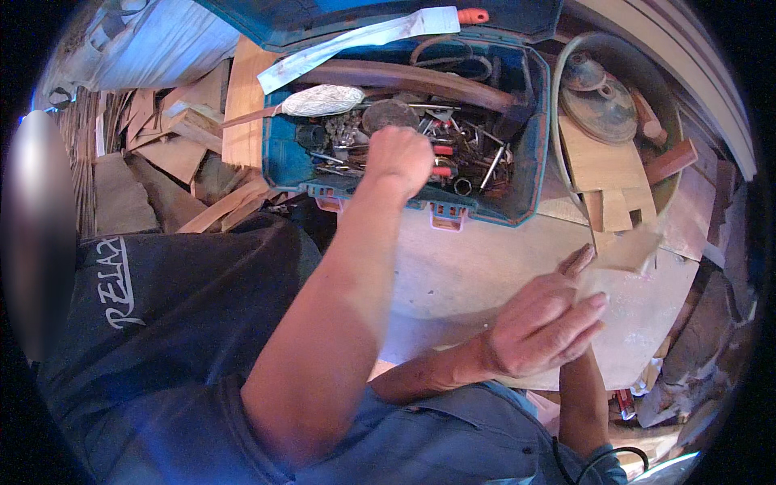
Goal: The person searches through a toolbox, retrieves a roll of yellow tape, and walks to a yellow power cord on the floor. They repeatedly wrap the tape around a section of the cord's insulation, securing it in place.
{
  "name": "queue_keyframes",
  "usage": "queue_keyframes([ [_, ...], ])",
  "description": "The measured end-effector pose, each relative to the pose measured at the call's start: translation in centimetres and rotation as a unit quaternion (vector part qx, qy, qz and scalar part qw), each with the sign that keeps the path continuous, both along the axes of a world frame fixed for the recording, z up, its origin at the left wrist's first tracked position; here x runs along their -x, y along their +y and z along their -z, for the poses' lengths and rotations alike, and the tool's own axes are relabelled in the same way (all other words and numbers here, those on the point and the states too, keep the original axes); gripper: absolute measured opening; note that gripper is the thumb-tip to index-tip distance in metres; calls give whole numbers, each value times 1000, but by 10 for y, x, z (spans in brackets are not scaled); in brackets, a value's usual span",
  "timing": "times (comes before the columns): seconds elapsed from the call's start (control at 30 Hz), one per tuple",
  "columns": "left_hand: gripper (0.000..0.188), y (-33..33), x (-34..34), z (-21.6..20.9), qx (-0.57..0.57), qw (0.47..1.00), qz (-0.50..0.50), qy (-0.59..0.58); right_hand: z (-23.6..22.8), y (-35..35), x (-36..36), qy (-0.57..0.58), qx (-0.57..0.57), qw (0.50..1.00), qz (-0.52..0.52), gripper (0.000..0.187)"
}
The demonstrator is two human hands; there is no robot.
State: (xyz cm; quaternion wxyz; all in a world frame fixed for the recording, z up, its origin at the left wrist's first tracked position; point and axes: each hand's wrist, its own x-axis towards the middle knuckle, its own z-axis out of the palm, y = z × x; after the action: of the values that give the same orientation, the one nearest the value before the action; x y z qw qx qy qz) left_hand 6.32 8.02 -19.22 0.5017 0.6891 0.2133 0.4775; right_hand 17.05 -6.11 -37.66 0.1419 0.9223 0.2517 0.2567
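Presently, the left hand (537,327) is raised above the board (453,283), its fingers reaching toward a pale piece (630,252); blur at the fingertips means I cannot tell whether that piece is grasped or only lies behind them. The right hand is largely hidden behind the left, only its forearm (584,396) showing clearly, so its grip cannot be determined. A co-worker's hand (402,158) is down in the toolbox (279,162), its fingers out of sight among loose metal parts (331,141). Principal risk, in my judgement: scratches or a pinch to those fingers, caused by reaching into jumbled hardware. Secondly, if the pale piece is held by fingertips alone, a poor hold could drop it. The white strip (360,48) with an orange handle (473,16) lies across the box and could slide if knocked. As to the surface, the board is pale, flat and marked with specks. A tub (558,105) beside the box holds wood and a disc (600,113). Scrap wood (174,153) crowds the left of the room; a cable (638,450) loops at the lower right.
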Motion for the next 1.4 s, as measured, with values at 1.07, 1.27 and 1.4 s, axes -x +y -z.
queue_keyframes([
  [1.07, 28, 237, 34, 60, -3, 522, 164, 837, -173, 105, 77, -194, 215, 953, -91, 18],
  [1.27, 26, 244, 17, 53, -35, 623, 68, 778, -162, 107, 72, -210, 200, 956, -54, 21],
  [1.4, 25, 207, 8, 18, -80, 777, -37, 623, -162, 101, 72, -206, 189, 959, -52, 24],
])
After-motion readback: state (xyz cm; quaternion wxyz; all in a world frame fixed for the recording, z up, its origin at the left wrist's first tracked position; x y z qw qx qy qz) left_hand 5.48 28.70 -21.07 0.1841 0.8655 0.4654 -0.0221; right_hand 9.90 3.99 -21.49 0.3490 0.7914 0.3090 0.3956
